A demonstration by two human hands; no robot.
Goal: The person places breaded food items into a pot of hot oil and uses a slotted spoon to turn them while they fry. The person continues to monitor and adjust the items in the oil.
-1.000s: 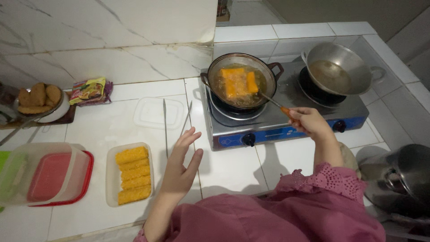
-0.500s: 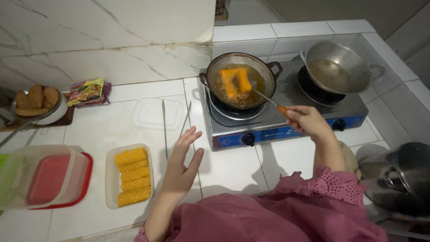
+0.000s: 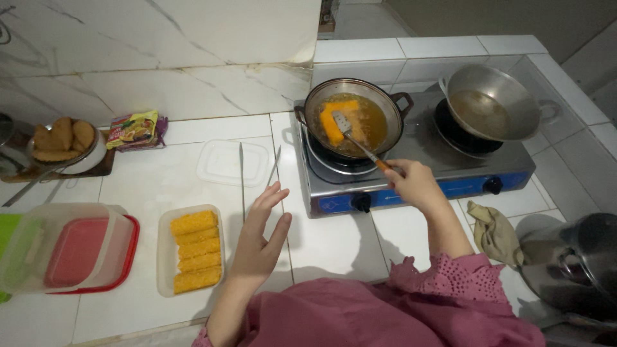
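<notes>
- Frying at the far side of the counter, I grip the orange handle of a metal spatula in my right hand, fingers clamped around it, the blade resting on the breaded orange pieces in the oil of the dark frying pan on the left burner of the stove.
- My left hand hovers over the white tiled counter, fingers spread apart and holding nothing, just right of the tray of uncooked breaded sticks.
- A second pan with darker oil sits tilted on the right burner; a clear lid and two thin metal utensils lie between the tray and the stove.
- Risk, as I judge it: hot oil could splash onto my right hand if a piece slips off the blade, and my sleeve hangs near the stove's edge.
- The tilted pan could tip if knocked.
- Hard to make out: whether either burner is lit, and how many pieces are in the oil.
- A steel pot at near right and stacked plastic containers at near left are cut off by the frame; a crumpled cloth lies beside the stove.
</notes>
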